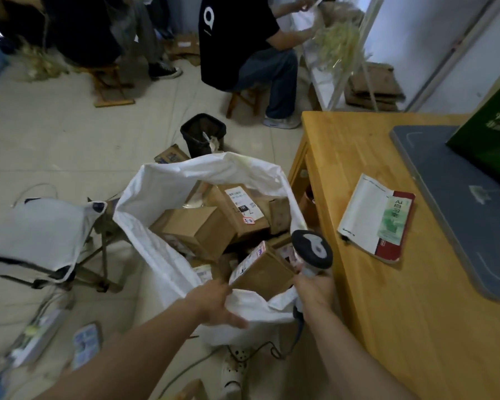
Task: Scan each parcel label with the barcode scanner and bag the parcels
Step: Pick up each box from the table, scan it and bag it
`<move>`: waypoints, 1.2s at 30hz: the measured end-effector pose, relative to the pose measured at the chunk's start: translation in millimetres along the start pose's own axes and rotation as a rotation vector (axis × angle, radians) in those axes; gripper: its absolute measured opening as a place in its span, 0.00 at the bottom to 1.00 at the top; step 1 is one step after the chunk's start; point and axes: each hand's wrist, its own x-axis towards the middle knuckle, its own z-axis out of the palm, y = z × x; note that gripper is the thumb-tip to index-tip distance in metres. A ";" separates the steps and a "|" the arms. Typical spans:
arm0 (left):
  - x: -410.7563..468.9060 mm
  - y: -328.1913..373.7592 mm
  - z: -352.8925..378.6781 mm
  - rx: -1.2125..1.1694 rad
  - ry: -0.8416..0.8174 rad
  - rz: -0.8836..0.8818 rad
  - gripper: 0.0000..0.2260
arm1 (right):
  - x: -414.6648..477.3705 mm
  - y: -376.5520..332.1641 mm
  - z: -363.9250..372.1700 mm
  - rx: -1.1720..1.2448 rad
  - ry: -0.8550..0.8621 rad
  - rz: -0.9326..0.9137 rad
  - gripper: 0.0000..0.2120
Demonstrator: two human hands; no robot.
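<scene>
A large white bag (162,226) stands open on the floor, with several brown cardboard parcels inside. One parcel (267,274) lies tilted at the near rim, its label facing left. Another labelled parcel (243,209) lies deeper in the bag. My left hand (217,303) holds the bag's near rim, thumb beside the tilted parcel's lower corner and fingers over the white fabric. My right hand (315,290) grips the handle of the grey barcode scanner (312,249), whose head hovers above the bag's right edge, next to the tilted parcel.
A wooden table (387,284) stands right of the bag, bearing a book (378,216), a grey mat (456,209) and a green box (491,140). A folding stool (41,232) is on the left, a black bin (202,134) behind. Seated persons (243,44) work at the back. A power strip (234,368) and cables lie underfoot.
</scene>
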 end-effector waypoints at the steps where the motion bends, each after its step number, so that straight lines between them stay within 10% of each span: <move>1: -6.1 -2.2 8.6 0.085 -0.084 -0.042 0.45 | -2.2 -0.3 -3.7 -0.017 -0.006 -0.001 0.07; 8: -12.8 15.8 -7.1 0.339 0.142 -0.047 0.14 | -1.4 -18.4 -30.2 -0.142 -0.025 -0.091 0.06; 29: -70.9 95.8 16.2 0.458 -0.138 -0.161 0.21 | -42.8 33.3 -138.3 -0.079 -0.362 0.006 0.21; 36: -26.7 195.1 -10.7 0.341 -0.067 0.111 0.22 | -75.3 25.1 -226.9 0.318 -0.359 0.098 0.17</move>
